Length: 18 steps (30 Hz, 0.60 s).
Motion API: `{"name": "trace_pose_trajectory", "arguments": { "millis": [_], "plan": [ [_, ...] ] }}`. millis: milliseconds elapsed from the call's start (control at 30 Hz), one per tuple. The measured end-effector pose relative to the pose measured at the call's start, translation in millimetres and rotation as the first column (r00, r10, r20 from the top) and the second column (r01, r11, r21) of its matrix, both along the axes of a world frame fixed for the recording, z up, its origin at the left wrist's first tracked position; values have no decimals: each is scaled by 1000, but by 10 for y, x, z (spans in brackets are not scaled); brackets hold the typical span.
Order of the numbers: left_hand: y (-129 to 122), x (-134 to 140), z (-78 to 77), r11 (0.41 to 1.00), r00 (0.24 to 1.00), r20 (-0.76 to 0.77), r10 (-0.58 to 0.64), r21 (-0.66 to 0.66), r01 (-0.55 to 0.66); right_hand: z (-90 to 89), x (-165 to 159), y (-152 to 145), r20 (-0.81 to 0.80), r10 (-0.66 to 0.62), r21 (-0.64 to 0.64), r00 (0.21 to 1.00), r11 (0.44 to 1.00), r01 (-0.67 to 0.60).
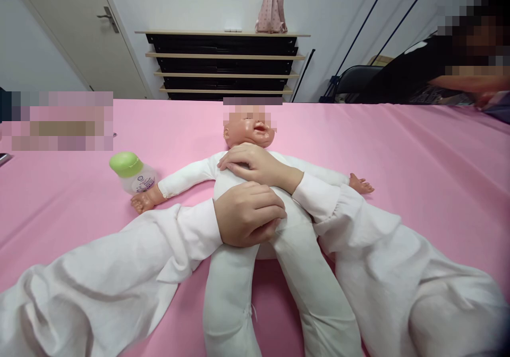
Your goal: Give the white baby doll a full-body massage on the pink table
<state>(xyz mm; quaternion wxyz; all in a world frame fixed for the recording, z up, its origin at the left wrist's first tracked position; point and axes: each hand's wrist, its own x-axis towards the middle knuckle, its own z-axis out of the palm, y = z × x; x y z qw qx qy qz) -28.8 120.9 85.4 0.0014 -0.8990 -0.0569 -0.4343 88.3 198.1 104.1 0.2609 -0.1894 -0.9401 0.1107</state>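
A baby doll (pixel 235 288) with a white cloth body lies on its back, its head away from me. My right hand (pixel 258 163) rests across the doll's upper chest just below the chin, fingers stretched out and pointing left. Closer to me, my left hand (pixel 251 213) lies palm down over the doll's belly, its fingers lightly curved and pointing right. Neither hand grips anything that I can see. The doll's arms spread to both sides. Beside its hand on the left stands a clear bottle (pixel 137 179) with a green cap.
A pink cloth (pixel 418 160) covers the table. Beyond its far edge are a dark shelf rack (pixel 223 65) with a pink backpack (pixel 272 9) on top, and a door (pixel 67 22). Another person (pixel 422 65) in dark clothing is at the far right, near a black chair (pixel 354 78).
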Motion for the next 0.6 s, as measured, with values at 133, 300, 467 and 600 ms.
{"name": "trace_pose_trajectory", "arguments": {
  "millis": [133,300,467,600],
  "plan": [
    [0,0,-2,1000,1000,1,6,5,-6,4,1,0,3,1,-1,1000,1000,-1],
    [-4,0,7,1000,1000,2,5,5,-5,1,4,0,-2,1,2,1000,1000,-1],
    [-4,-1,10,1000,1000,3,0,-2,0,-3,4,2,-2,5,-2,1000,1000,-5],
    [-3,0,5,1000,1000,-1,-1,0,1,-2,-1,1,-2,1,-4,1000,1000,-1]
  ]
}}
